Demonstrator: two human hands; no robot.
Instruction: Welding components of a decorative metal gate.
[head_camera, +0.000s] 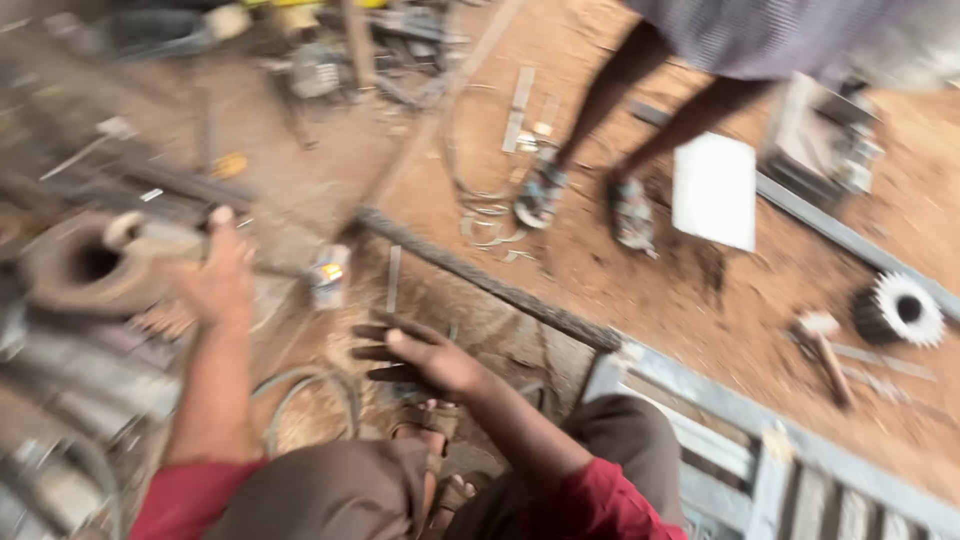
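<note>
- Wearer's hands: two; left hand (222, 280) raised with fingers spread by the junk pile, right hand (420, 358) stretched low over the dirt
- Other people: one; two feet in sandals (540, 195) at the top middle of the ground
- Toothed gear (900, 310): one; right edge
- Ribbed steel bar (480, 280): one; lying slantwise at mid ground
- White sheet (714, 190): one; upper right
- Hammer (825, 350): one; beside the gear
- Small can (329, 275): one; centre left
- Heavy pipe fitting (90, 262): one; left edge
</note>
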